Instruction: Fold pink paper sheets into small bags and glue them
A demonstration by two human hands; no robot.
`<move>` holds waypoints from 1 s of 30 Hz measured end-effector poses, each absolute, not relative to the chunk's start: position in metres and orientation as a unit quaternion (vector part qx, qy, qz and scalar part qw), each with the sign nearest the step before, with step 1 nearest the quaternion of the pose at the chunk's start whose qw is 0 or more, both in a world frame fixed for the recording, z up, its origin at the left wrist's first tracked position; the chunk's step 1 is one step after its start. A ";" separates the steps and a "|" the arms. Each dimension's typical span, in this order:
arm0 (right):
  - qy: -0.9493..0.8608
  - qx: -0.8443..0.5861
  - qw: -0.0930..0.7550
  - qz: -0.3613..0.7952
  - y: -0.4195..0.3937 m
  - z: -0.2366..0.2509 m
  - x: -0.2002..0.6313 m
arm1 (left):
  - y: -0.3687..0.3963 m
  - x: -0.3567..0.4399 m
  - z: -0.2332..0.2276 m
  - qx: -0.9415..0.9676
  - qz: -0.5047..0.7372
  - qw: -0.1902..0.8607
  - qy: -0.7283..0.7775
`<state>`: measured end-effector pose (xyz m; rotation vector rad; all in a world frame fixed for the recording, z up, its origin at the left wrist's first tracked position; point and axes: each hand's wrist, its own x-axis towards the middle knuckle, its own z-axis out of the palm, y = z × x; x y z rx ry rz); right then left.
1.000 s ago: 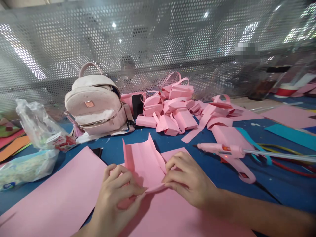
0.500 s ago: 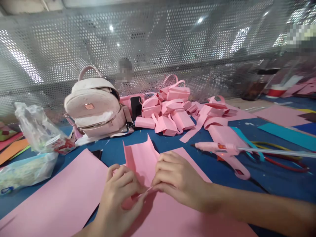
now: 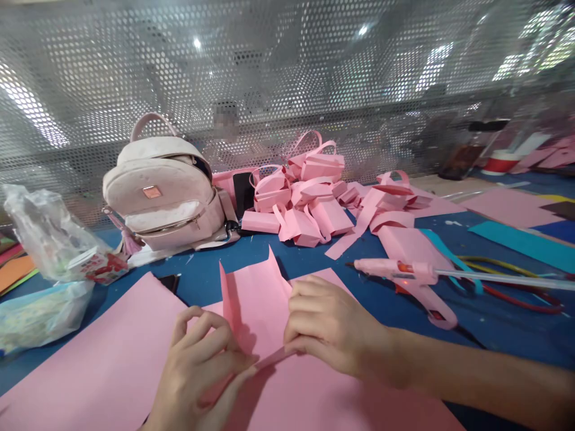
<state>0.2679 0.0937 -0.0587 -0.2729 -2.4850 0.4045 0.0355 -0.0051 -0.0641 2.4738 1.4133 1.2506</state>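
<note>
A creased piece of pink paper (image 3: pixel 258 293) lies in front of me with its two side edges folded upright and its near edge raised. My left hand (image 3: pixel 202 365) pinches the left part of that near edge between thumb and fingers. At the right part of the same edge, my right hand (image 3: pixel 330 326) grips with its fingers curled over the paper. A short stretch of folded edge shows between the hands. Beneath it all is a larger pink sheet (image 3: pixel 287 398). To the right rests a pink glue gun (image 3: pixel 415 272) with a clear glue stick in its back.
Another pink sheet (image 3: pixel 103 341) covers the left side of the blue table (image 3: pixel 202 269). Behind stand a pale backpack (image 3: pixel 166 197), a phone (image 3: pixel 244 193) and a pile of small pink paper bags (image 3: pixel 305 206). Plastic bags (image 3: pixel 45 233) lie far left, beside a small carton (image 3: pixel 101 263).
My hands have moved apart along the near edge, the left one shifting leftward, so more folded edge shows between them. The view has turned slightly.
</note>
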 end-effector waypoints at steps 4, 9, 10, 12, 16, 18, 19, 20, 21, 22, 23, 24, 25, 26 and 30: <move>-0.944 -0.123 0.274 0.135 0.098 -0.053 0.272 | -0.003 0.032 -0.062 0.793 0.398 -0.018 0.460; -0.955 -0.119 0.253 0.105 0.104 -0.047 0.277 | -0.004 0.029 -0.060 0.805 0.385 -0.048 0.448; -0.956 -0.110 0.252 0.103 0.105 -0.047 0.277 | -0.004 0.028 -0.060 0.808 0.381 -0.046 0.447; -0.958 -0.111 0.241 0.106 0.107 -0.045 0.278 | -0.004 0.027 -0.060 0.811 0.376 -0.042 0.446; -0.963 -0.150 0.191 0.120 0.108 -0.042 0.279 | -0.002 0.026 -0.060 0.811 0.371 -0.046 0.451; -0.961 -0.166 0.185 0.124 0.107 -0.042 0.279 | 0.000 0.027 -0.060 0.812 0.365 -0.051 0.452; -0.959 -0.170 0.187 0.126 0.106 -0.042 0.278 | 0.001 0.028 -0.061 0.813 0.363 -0.054 0.452; -0.958 -0.172 0.189 0.131 0.105 -0.042 0.278 | 0.001 0.029 -0.061 0.814 0.360 -0.057 0.451; -0.956 -0.172 0.193 0.139 0.103 -0.043 0.277 | 0.002 0.030 -0.062 0.815 0.359 -0.060 0.450; -0.954 -0.170 0.198 0.148 0.103 -0.043 0.277 | 0.002 0.031 -0.063 0.815 0.359 -0.062 0.450; -0.951 -0.169 0.204 0.158 0.102 -0.043 0.277 | 0.002 0.031 -0.064 0.815 0.360 -0.062 0.449; -0.948 -0.169 0.211 0.167 0.102 -0.042 0.277 | 0.003 0.032 -0.065 0.814 0.362 -0.059 0.451; -0.945 -0.170 0.217 0.175 0.103 -0.041 0.277 | 0.003 0.032 -0.066 0.811 0.365 -0.056 0.454; -0.943 -0.173 0.222 0.180 0.104 -0.039 0.278 | 0.003 0.032 -0.067 0.808 0.369 -0.051 0.457; -0.947 -0.168 0.212 0.171 0.107 -0.034 0.281 | 0.004 0.033 -0.070 0.795 0.394 -0.041 0.461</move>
